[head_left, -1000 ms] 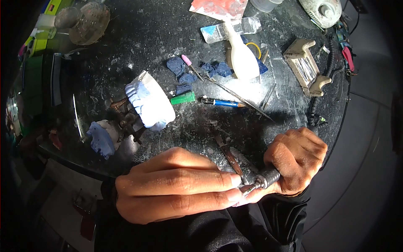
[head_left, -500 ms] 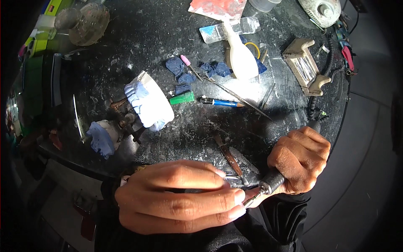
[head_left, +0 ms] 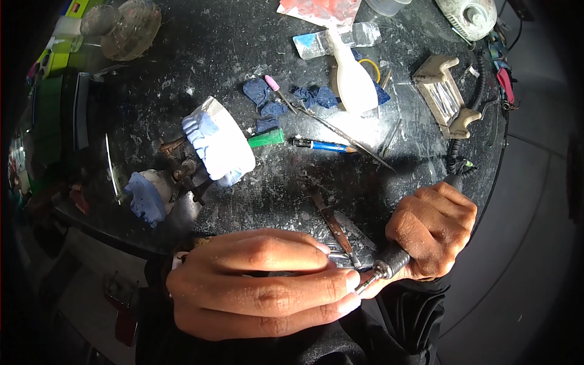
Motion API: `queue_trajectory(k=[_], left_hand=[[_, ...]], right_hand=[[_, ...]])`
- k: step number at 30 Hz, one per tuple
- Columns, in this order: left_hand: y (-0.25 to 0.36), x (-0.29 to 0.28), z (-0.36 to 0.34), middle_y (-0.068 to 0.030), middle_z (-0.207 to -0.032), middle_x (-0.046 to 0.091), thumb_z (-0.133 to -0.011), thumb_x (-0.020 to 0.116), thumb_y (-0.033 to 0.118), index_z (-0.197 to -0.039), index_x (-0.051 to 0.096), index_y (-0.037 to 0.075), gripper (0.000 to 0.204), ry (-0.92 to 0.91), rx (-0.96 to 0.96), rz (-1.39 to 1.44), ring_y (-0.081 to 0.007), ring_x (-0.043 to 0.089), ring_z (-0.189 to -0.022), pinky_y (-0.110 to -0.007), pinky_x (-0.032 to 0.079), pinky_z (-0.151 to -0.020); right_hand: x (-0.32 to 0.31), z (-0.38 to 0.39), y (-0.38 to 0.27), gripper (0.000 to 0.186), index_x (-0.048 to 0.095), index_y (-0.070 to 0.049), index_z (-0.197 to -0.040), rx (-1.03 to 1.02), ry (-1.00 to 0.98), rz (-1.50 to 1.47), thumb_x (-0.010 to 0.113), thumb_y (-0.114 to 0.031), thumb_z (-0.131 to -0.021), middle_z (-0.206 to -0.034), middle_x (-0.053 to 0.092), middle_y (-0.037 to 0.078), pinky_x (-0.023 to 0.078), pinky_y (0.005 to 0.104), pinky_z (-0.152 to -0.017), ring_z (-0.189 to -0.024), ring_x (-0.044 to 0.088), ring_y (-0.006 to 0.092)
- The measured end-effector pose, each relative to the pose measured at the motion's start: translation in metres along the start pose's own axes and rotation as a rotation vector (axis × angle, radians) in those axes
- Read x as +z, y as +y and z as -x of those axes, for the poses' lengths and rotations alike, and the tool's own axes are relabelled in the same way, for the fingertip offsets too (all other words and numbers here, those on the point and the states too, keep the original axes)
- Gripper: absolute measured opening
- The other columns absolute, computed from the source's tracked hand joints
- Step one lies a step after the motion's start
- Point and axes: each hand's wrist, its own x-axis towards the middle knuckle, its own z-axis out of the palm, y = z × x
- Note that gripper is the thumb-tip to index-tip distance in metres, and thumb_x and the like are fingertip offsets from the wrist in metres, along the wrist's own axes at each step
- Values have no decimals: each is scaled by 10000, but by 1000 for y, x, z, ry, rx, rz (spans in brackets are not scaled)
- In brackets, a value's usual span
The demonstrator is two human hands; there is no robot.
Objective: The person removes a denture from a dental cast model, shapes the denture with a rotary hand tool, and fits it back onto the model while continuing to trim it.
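My right hand [head_left: 429, 228] is wrapped round a black and silver rotary handpiece [head_left: 390, 261], whose metal bit points down-left to the fingertips of my left hand [head_left: 264, 286]. That hand's fingers are curled over something I cannot make out, hidden beneath them. Just beyond them lie a brown-handled knife [head_left: 337, 234] and other metal tools. Further up and left, a dental cast with pale blue material [head_left: 216, 140] is mounted on a dark metal device, beside a second blue piece [head_left: 144, 201].
On the dark worktop [head_left: 267, 201] are a green cap [head_left: 266, 138], blue pencil [head_left: 328, 146], blue scraps [head_left: 258, 91], white squeeze bottle [head_left: 356, 85] and beige tool holder [head_left: 444, 97]. A white machine [head_left: 471, 15] stands at the back right. A corrugated cord runs along the right side.
My left hand has moved slightly down and right, covering more of what lies under it. My right hand has shifted a little right with the handpiece.
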Motion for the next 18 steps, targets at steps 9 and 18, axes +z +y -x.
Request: queue_trajectory(k=[9, 18], left_hand=[[4, -9, -3, -62, -910, 652, -614, 781, 19, -831, 690, 40, 237, -73, -76, 13, -154, 604, -834, -271, 570, -734], [-1, -10, -4, -125, -934, 631, -622, 773, -13, -872, 647, -15, 280, -112, -111, 142, -201, 622, -822, -268, 570, -711]], right_hand=[[7, -2, -2, 600, 495, -93, -548, 13, 105, -13, 626, -678, -565, -509, 443, 0, 254, 242, -378, -380, 427, 117], [11, -1, 1, 671, 545, -104, -547, 27, 117, -20, 651, -761, -465, -468, 409, -45, 250, 207, -346, -361, 409, 84]])
